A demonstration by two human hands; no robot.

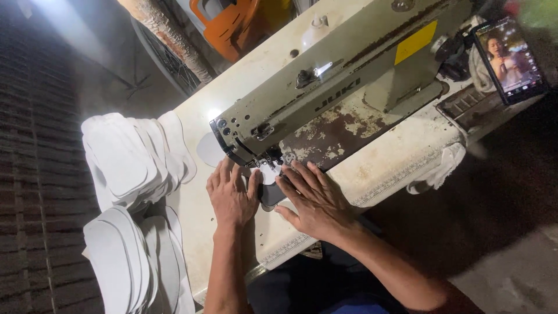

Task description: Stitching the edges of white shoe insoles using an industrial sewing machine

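Observation:
My left hand (231, 195) lies flat on the sewing table, fingers spread, pressing a pale cut piece (268, 174) just below the needle. My right hand (314, 200) rests flat beside it on the right, fingers pointing toward the needle area (268, 157), over a dark patch of the same work. The worn cream sewing machine (337, 81) stretches diagonally across the table above both hands. Part of a light oval piece (209, 150) pokes out behind the machine head.
Two stacks of white sole-shaped pieces sit at the table's left end, the upper stack (131, 157) and the lower stack (133, 259). A phone with a lit screen (510, 58) stands at the right. A white rag (439, 168) hangs over the table's front edge (372, 195).

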